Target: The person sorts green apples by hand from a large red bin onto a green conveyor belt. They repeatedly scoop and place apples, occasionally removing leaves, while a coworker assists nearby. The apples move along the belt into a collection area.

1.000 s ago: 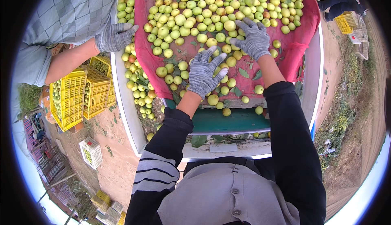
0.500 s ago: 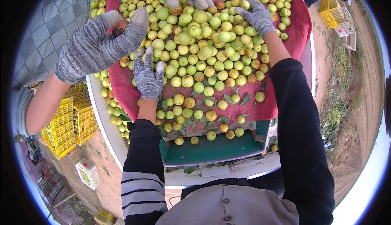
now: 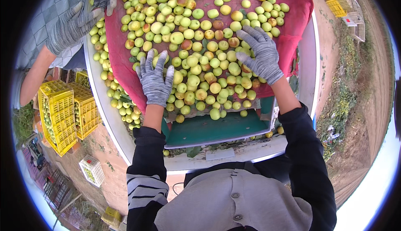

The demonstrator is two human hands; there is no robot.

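Note:
Many small round yellow-green fruits, some with reddish-brown patches, that look like jujubes (image 3: 193, 80) lie loose over a red cloth (image 3: 115, 59). My left hand (image 3: 156, 82), in a grey knit glove, rests palm down at the near left side of them, fingers spread and pointing away. On the right, my right hand (image 3: 263, 57), gloved alike, lies with fingers apart over the fruits, pointing up and left. Neither hand grips a fruit. Just in front of the fruits' near edge is a green chute (image 3: 217, 133).
A white-edged trough (image 3: 106, 122) with more fruits surrounds the cloth. At upper left are a co-worker's gloved hands (image 3: 71, 28). Yellow crates (image 3: 58, 118) of fruit and a white crate (image 3: 92, 170) stand on the ground at left; another yellow crate (image 3: 337, 1) is far right.
Fruits have slid toward me, crowding the chute's edge and baring more cloth farther back. My right hand has come nearer. The co-worker's hands have withdrawn from over the fruits to the upper left.

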